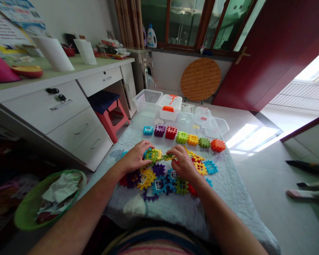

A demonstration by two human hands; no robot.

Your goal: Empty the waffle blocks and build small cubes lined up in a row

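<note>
My left hand (135, 156), fingers closed, grips a green building panel (151, 155) with toothed edges and a yellow part beside it. Between thumb and fingers of my right hand (184, 161) is a thin green-and-yellow building panel (168, 156), seen nearly edge-on. Its inner end comes close to the left hand's panel; whether they touch I cannot tell. Below both hands lies a pile of loose toothed panels, among them a yellow panel (146, 178), a blue panel (158, 185) and a purple panel (158, 170).
Beyond the pile runs a row of toothed cubes, from a cyan cube (148, 130) to an orange cube (218, 145). Behind stand clear plastic boxes, one lidded box (170, 107) with orange clasps. A red stool (113, 118) and a green basket (23, 212) are at the left.
</note>
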